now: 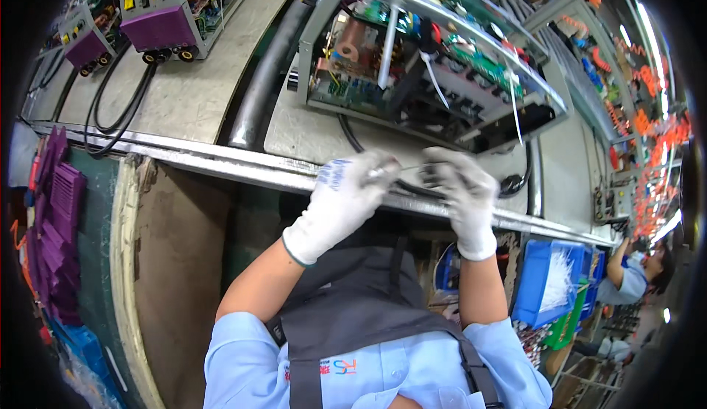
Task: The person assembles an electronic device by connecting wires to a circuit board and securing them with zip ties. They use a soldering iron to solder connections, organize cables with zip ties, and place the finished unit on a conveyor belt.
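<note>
My left hand (346,195) and my right hand (460,191), both in white knit gloves, are raised close together over the bench's metal front edge (243,164). Between them they pinch a thin white cable tie (403,170). The right hand also grips a looped black cable (515,182) that runs from an open machine chassis (434,55) just beyond the hands. That chassis is a grey metal frame with green circuit boards, coils and wiring, with white ties hanging inside.
Two closed purple-and-grey machines (158,11) with black leads stand on the grey conveyor at upper left. Purple plastic panels (62,217) are stacked at left. A blue bin of white ties (549,280) sits lower right, where another person (633,273) works.
</note>
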